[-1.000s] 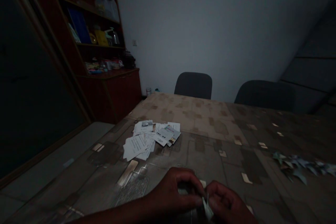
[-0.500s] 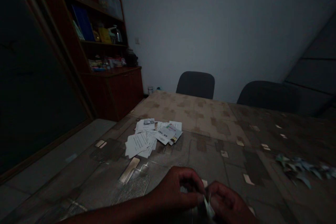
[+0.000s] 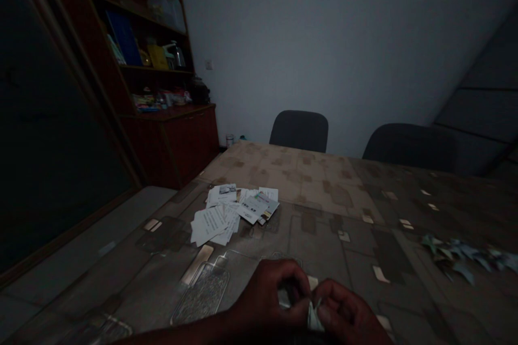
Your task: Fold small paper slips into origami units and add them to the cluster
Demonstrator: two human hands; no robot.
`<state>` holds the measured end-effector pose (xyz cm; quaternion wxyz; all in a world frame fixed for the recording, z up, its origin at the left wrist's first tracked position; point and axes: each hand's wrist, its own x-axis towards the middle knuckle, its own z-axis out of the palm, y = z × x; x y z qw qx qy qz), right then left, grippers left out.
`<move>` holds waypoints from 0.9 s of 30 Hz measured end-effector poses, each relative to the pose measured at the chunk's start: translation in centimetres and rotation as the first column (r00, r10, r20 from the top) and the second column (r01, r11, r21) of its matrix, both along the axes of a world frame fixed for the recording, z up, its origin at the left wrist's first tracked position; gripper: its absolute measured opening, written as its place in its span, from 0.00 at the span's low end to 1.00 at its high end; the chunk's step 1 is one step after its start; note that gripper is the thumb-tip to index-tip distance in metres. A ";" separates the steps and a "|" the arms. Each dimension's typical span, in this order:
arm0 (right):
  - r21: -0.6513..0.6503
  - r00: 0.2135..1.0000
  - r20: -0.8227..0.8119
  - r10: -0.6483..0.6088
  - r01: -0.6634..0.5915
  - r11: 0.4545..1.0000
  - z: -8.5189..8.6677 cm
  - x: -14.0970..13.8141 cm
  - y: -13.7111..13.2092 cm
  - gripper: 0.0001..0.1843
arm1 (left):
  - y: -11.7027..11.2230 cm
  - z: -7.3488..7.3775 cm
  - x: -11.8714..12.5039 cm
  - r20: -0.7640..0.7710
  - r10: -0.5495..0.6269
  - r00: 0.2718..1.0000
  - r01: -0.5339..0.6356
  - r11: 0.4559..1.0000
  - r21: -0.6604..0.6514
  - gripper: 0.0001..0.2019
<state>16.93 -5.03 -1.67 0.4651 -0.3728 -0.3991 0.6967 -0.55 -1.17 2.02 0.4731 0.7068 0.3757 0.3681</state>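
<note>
At the lower middle of the head view, a small piece of folded paper point(image 3: 314, 319) is pinched between both hands. My left hand point(image 3: 275, 294) has its thumb and forefinger closed on the paper's left side. My right hand point(image 3: 346, 310) grips it from the right, fingers curled and fingertips nearly touching those of the left. Part of the paper is hidden behind the fingers. Beyond my hands lies a loose pile of printed cards point(image 3: 226, 215). Off to the right sits a cluster of folded paper pieces point(image 3: 465, 256).
A patterned cloth covers the table point(image 3: 324, 237). Two dark chairs, one at the middle point(image 3: 299, 130) and another chair point(image 3: 408, 143) to the right, stand at its far side. A wooden cabinet point(image 3: 186, 140) with filled shelves is at the back left.
Both hands have shifted slightly left, still pinching the folded paper, which now shows a wider pale face below the fingertips. The view has turned slightly; the cards lie as before.
</note>
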 end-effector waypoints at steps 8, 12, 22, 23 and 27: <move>-0.055 1.000 0.002 -0.012 0.012 0.998 0.3 0.1 -0.1 0.25 | 1.0 -0.2 -0.6 0.175 -0.157 0.972 0.200 0.945 -0.259 0.07; -0.024 0.998 0.060 -0.020 0.022 0.999 0.4 0.2 -0.1 0.27 | 1.0 -0.1 -0.5 0.231 -0.162 0.959 0.235 0.913 -0.333 0.09; 0.000 0.986 0.169 -0.014 0.014 1.000 0.9 0.6 0.2 0.27 | 0.9 0.0 -0.6 0.196 -0.110 0.974 0.150 0.967 -0.204 0.05; -0.001 0.978 0.211 0.001 -0.001 1.000 1.0 0.8 0.2 0.27 | 0.9 0.1 -0.6 0.187 -0.101 0.977 0.134 0.975 -0.177 0.05; -0.051 0.979 0.193 0.066 -0.057 0.997 1.0 1.2 0.3 0.29 | 0.9 0.6 -0.7 0.158 -0.083 0.984 0.103 0.987 -0.126 0.02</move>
